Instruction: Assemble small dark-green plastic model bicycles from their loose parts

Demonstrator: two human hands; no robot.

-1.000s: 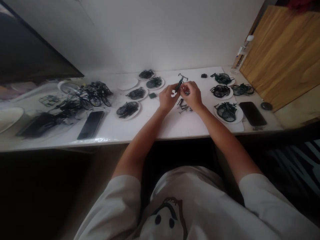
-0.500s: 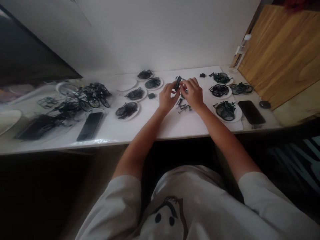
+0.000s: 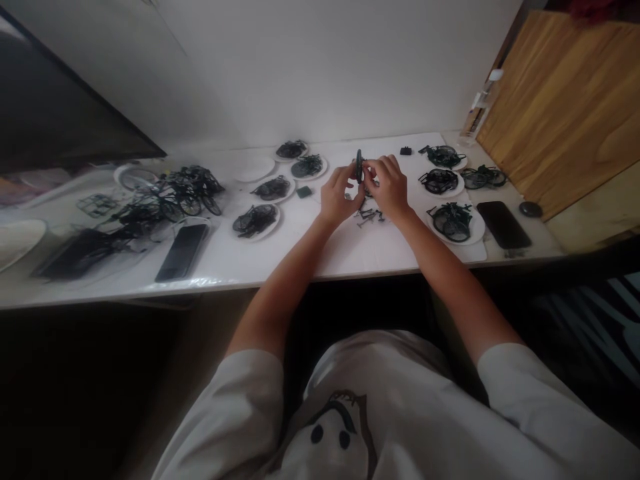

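Over the white sheet, my left hand holds a small dark miniature bicycle wheel upright between thumb and fingers, edge-on to me. My right hand pinches at the wheel's right side with thumb and fingertips; any small part between those fingertips is hidden. Below the hands lie several small dark bicycle parts, loose on the sheet. Left of my left hand is a small dark green block.
Plates of dark bicycle parts stand left and right. A pile of miniature bicycles and a phone lie farther left. At right are another phone, a clear bottle and a wooden board.
The wheel has turned from a slight tilt to nearly upright and edge-on. Both hands stay together in almost the same place, with small finger shifts.
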